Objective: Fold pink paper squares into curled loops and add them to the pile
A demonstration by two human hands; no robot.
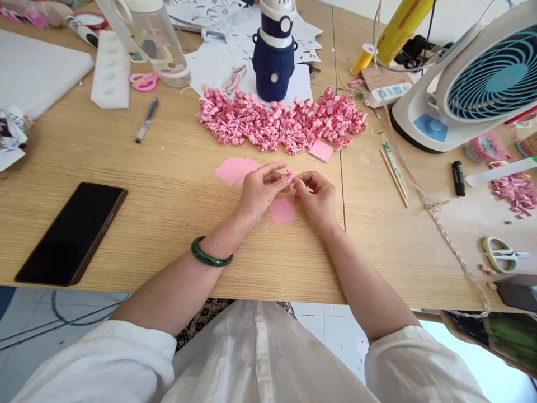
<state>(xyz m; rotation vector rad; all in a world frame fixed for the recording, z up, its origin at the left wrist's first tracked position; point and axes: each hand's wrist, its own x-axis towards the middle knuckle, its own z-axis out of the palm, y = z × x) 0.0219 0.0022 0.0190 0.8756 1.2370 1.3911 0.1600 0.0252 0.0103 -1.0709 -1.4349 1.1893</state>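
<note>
My left hand (260, 189), below which a green bangle circles the wrist, pinches a small pink paper flower (289, 174) between thumb and fingers. My right hand (315, 196) meets it from the right, its thumb and index fingertip closed at the flower's edge. Just under the hands lies a pink paper square (283, 211). Several more pink squares (234, 169) are fanned out behind my left hand. Farther back spreads a long heap of curled pink paper pieces (268, 120), with another pink square (321, 150) at its front right edge.
A phone (73, 232) lies at the left, with a pen (147, 120) and pink scissors (144, 81) beyond. Behind the heap stands a dark blue bottle (274, 61). At the right are a fan (474, 78), a bead-like cord (444, 224), a marker (458, 178) and pale-handled scissors (501, 254).
</note>
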